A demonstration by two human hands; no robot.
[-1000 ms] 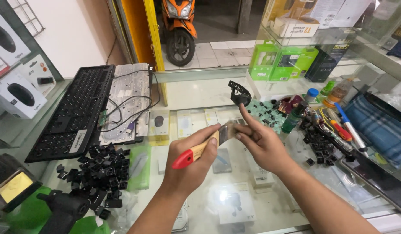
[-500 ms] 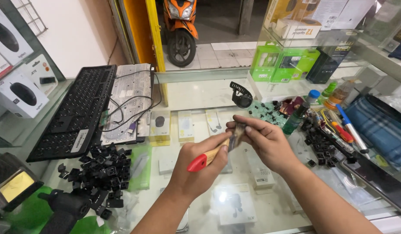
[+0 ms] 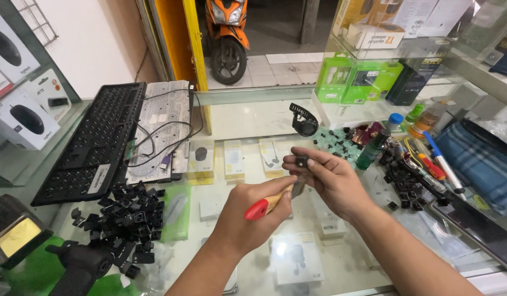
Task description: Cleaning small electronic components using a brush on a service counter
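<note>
My left hand grips a small tool with a wooden handle and a red end, its metal blade pointing up to the right. My right hand pinches a small black keyboard part between thumb and fingers, and the blade meets that part. Both hands hover above the glass counter. A pile of loose black keycaps lies to the left, below a stripped black keyboard frame and its grey circuit plate.
More black keycaps lie at the right beside pens, a green bottle and a blue checked cloth. A round black object stands behind my hands. Boxed mice sit at the left; green boxes and an orange scooter at the back.
Both hands have moved right and slightly down. My right hand has brought the small black part down onto the tool's blade; the left hand keeps its grip on the handle.
</note>
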